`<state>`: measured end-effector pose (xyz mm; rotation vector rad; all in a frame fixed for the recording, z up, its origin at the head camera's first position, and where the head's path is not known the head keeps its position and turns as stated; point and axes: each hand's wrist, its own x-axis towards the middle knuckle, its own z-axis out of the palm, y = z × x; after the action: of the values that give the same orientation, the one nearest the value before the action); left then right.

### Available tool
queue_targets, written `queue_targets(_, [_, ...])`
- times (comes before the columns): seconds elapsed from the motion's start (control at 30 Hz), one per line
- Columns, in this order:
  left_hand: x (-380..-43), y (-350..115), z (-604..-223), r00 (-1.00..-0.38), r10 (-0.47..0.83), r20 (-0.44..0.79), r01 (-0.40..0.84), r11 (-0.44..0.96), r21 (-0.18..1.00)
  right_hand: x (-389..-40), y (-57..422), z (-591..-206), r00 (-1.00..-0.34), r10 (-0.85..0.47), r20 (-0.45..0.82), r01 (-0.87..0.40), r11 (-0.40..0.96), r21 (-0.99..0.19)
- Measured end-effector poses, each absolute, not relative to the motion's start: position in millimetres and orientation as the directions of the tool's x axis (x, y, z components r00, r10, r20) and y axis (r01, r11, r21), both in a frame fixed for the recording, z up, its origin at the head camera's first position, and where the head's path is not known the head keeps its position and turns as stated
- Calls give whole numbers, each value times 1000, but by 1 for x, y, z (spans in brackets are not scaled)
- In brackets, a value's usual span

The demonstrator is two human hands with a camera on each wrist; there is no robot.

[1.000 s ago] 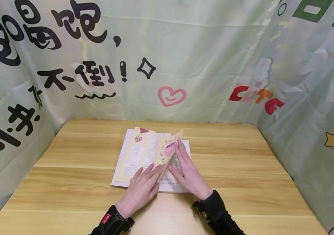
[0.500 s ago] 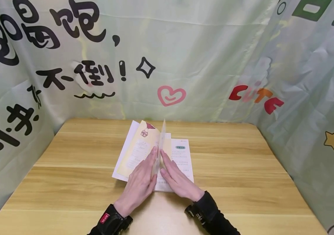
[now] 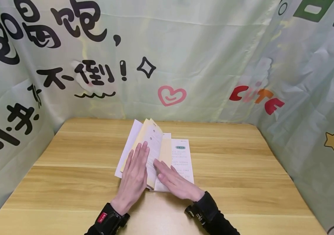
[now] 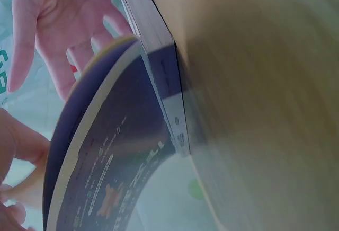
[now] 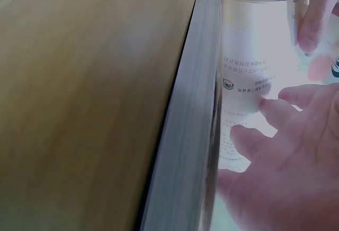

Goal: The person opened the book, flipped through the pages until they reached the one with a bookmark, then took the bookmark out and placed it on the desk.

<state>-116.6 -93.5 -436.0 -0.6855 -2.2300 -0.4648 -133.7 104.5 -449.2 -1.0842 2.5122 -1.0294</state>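
Note:
An open book [image 3: 182, 160] lies on the table, its right side showing rows of print. Its left side stands raised, with cream pages [image 3: 143, 130] in front of a pale cover. My left hand [image 3: 133, 176] lies with straight fingers along the raised pages. Beside the book's fold, my right hand [image 3: 175, 181] holds its fingers extended over the lower right side. The left wrist view shows the curved dark purple cover [image 4: 122, 141] with print on it. In the right wrist view, a printed page [image 5: 249, 82] stands near the fingertips of the right hand.
The book rests on a wooden table [image 3: 228, 156]. A pale fabric backdrop [image 3: 208, 65] with lettering and drawings hangs behind and at both sides. Dark straps and sleeves cover both wrists.
A cream leaf with pink artwork has swung from the right over to the left, and a printed page now faces up there. The left hand shifted left; the right hand moved left toward the fold.

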Motion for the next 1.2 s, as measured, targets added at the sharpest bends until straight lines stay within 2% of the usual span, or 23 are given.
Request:
queue_targets(0.27, [-116, -98, -435, -667, 325, 671, 475, 878, 48, -133, 106, -451, -692, -720, 52, -585, 519, -623])
queue_targets(0.47, [-114, -100, -442, -732, 336, 593, 434, 901, 25, -133, 106, -451, -700, -712, 51, -581, 526, -621])
queue_targets(0.73, [-112, -104, -453, -788, 345, 509, 436, 898, 66, -134, 106, -451, -712, -699, 71, -578, 526, -624])
queue_targets(0.97, [-113, -104, -456, -830, 357, 429, 464, 868, 176, -138, 109, -450, -779, -616, 114, -518, 530, -672])
queue_targets(1.2, [-114, -104, -457, -857, 339, 388, 445, 866, 229, -144, 114, -450, -834, -527, 164, -454, 487, -746])
